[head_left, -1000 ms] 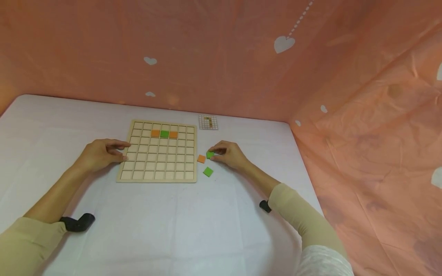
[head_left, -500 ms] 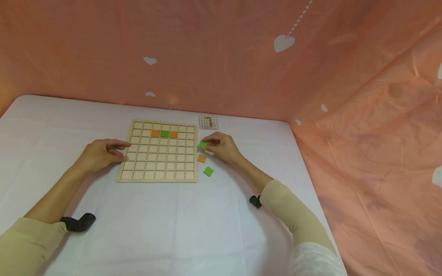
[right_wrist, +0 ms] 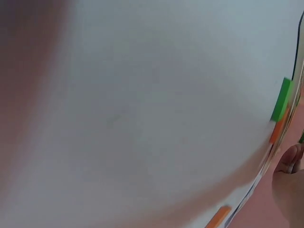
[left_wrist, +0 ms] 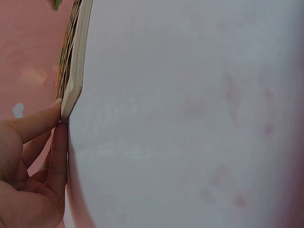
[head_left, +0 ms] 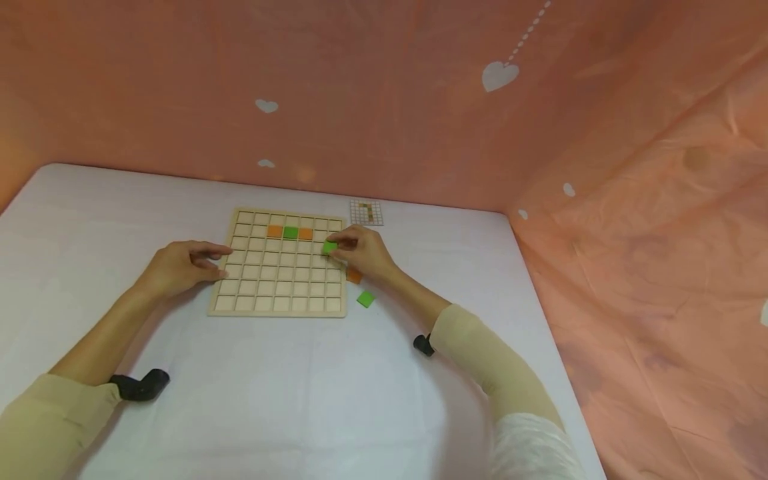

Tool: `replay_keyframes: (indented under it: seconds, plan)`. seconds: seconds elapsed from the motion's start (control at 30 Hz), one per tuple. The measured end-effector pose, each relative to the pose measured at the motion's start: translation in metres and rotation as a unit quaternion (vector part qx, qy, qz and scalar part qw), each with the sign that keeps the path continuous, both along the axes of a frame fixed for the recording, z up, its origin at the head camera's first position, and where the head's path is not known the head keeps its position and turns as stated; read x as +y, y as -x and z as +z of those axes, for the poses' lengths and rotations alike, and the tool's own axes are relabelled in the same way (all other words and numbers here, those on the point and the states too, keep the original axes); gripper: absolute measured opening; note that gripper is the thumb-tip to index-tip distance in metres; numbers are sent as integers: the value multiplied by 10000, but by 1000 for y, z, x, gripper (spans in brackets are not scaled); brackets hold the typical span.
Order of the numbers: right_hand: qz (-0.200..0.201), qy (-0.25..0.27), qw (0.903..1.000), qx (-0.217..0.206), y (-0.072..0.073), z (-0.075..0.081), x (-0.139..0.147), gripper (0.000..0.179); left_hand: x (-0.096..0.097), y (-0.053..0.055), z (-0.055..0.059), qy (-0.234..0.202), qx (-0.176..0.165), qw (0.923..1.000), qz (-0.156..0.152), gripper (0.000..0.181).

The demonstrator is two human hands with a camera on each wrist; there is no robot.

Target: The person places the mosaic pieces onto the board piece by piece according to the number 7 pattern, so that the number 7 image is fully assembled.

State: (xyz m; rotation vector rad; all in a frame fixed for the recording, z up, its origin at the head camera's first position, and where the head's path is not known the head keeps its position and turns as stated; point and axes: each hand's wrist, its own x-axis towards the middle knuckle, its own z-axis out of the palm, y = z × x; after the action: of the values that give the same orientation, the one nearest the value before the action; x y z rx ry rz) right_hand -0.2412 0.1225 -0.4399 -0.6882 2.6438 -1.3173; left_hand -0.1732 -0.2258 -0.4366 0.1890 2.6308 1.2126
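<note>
A wooden grid board [head_left: 273,303] lies on the table with an orange, a green and another orange tile [head_left: 305,234] in one row near its top. My right hand [head_left: 367,252] pinches a green tile [head_left: 329,247] between thumb and fingers, over the board's right columns. In the right wrist view that hand [right_wrist: 290,183] is partly cut off at the right edge. With extended thumb and fingers, my left hand [head_left: 177,270] touches the board's left edge; the left wrist view shows the fingertips against that edge [left_wrist: 73,97].
Beside the board's right side lie a loose orange tile [head_left: 355,275], partly behind my right hand, and a loose green tile [head_left: 365,299]. A small card [head_left: 367,212] printed with a grid pattern lies behind. A pink cloth [head_left: 384,100] with hearts hangs behind the white-covered table [head_left: 288,387].
Holding the green tile, my right hand has moved left and away from me, from beside the loose tiles to over the board. My left hand has stayed at the board's edge.
</note>
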Motion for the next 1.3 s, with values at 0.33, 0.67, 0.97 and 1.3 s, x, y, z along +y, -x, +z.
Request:
replay_keyframes:
  seconds: [0.33,0.67,0.97,1.3]
  plan:
    - [95,-326,9992,194,7,-1,-27,26,-1,2,-2,-4,-3,10000,-8,52]
    - [61,-702,9969,357,9,-6,-44,23,0,1,-2,49,-18,10000,12,51]
    - [125,-664,9970,371,8,-6,-47,23,-1,2,-1,7,-89,10000,33,51]
    - [146,-640,9972,353,9,-8,-48,24,-1,2,-2,-41,-87,10000,8,52]
